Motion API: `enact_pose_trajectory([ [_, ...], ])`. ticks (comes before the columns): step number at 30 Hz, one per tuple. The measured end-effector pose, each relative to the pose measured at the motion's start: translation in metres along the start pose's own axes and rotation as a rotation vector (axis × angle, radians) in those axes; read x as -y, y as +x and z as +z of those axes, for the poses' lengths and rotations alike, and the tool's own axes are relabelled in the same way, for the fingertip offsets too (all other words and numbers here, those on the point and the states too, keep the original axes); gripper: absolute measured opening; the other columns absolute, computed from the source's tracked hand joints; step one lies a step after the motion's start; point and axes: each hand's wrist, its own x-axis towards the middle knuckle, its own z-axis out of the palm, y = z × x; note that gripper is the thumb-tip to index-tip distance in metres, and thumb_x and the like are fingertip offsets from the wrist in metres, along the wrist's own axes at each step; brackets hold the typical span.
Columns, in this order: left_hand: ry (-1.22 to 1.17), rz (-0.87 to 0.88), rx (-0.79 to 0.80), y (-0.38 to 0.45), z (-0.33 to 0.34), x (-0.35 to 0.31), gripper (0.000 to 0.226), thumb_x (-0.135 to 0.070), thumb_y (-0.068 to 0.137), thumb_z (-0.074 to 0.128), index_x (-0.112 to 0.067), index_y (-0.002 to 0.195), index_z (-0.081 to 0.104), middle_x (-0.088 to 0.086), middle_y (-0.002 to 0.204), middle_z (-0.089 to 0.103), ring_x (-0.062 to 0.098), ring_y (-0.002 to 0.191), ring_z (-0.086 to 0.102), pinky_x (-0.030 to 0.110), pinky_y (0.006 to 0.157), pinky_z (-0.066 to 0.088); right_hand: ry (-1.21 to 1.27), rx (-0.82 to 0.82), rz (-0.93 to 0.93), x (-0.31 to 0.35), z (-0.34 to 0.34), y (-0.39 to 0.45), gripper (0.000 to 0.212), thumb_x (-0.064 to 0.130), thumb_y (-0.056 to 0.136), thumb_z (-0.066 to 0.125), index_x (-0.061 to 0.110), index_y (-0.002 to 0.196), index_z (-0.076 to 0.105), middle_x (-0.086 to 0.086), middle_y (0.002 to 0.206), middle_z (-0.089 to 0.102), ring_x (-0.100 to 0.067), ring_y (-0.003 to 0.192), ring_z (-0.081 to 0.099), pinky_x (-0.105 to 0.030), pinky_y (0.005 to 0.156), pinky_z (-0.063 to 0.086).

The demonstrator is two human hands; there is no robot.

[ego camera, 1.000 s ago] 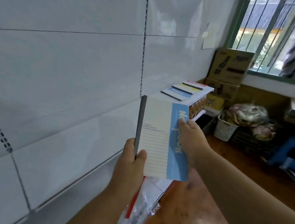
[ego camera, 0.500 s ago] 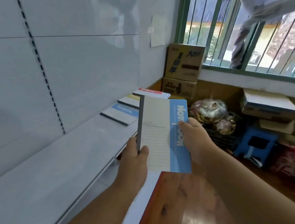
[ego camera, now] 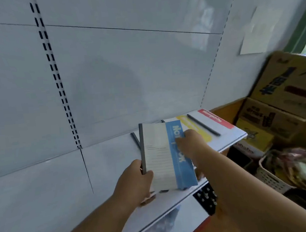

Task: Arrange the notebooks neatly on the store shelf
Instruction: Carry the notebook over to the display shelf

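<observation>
I hold a stack of notebooks [ego camera: 161, 157] over the white shelf [ego camera: 106, 159]; the top cover is cream with a blue band and a dark spine. My left hand [ego camera: 135, 181] grips the stack at its near left corner, thumb on the cover. My right hand [ego camera: 189, 142] holds its right edge, fingers over the blue band. Flat on the shelf beyond lie a yellow-banded notebook [ego camera: 195, 127] and a red-banded notebook [ego camera: 214, 118]. The dark spine of another notebook [ego camera: 135, 140] peeks out to the left of the stack, mostly hidden by it.
White back panels [ego camera: 108, 73] with slotted uprights rise behind the shelf. Cardboard boxes [ego camera: 284, 94] are stacked at the right end. A white basket [ego camera: 274, 177] with wrapped goods sits low on the right. A lower shelf holds clear plastic wrap [ego camera: 168, 222].
My head has turned left and closer to the shelf. Both hands carried the notebook stack forward and down over the shelf, close to the notebooks lying there.
</observation>
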Motion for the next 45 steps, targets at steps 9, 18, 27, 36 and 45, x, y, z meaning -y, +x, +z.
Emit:
enact_pose_trajectory([
  [9,0.348,-0.139,-0.162,0.095,0.026,0.0,0.019,-0.038,0.091,0.061,-0.024,0.102,0.052,-0.007,0.106,0.064,0.01,0.088,0.058,0.024,0.063,0.04,-0.24,0.135,-0.094,0.002,0.036,0.122,0.027,0.006,0.087,0.054,0.008,0.112,0.065,-0.01,0.11,0.068,-0.032,0.103,0.066,-0.029,0.081,0.052],
  [18,0.454,-0.295,-0.292,0.102,0.056,-0.013,0.036,-0.045,0.081,0.068,-0.023,0.108,0.059,-0.007,0.105,0.064,0.014,0.094,0.062,0.028,0.077,0.051,-0.656,0.337,-0.326,-0.012,0.047,0.142,0.041,0.038,0.095,0.046,0.009,0.12,0.058,-0.017,0.124,0.057,-0.035,0.117,0.053,-0.034,0.091,0.045],
  [27,0.399,-0.364,-0.381,0.087,0.067,-0.018,0.045,-0.049,0.086,0.062,-0.022,0.123,0.058,-0.001,0.115,0.057,0.02,0.104,0.061,0.031,0.089,0.05,-0.72,0.326,-0.542,-0.016,0.035,0.128,0.057,0.048,0.097,0.046,0.007,0.137,0.047,-0.015,0.14,0.043,-0.032,0.131,0.038,-0.04,0.105,0.039],
  [36,0.357,-0.311,-0.745,-0.055,-0.006,0.013,0.024,-0.043,0.093,0.057,-0.035,0.115,0.058,-0.02,0.098,0.057,0.001,0.077,0.056,0.015,0.071,0.04,-0.429,0.431,-1.128,0.06,0.069,-0.017,0.05,0.046,0.101,0.045,0.014,0.14,0.047,-0.004,0.136,0.048,-0.023,0.126,0.045,-0.034,0.105,0.041],
  [45,0.277,-0.576,-1.118,-0.348,-0.118,0.127,0.018,-0.038,0.098,0.053,-0.035,0.116,0.057,-0.016,0.093,0.056,0.002,0.074,0.055,0.01,0.06,0.043,-0.039,0.702,-1.462,0.161,0.182,-0.303,0.043,0.044,0.099,0.054,0.017,0.133,0.056,0.002,0.124,0.059,-0.015,0.107,0.06,-0.022,0.083,0.04],
])
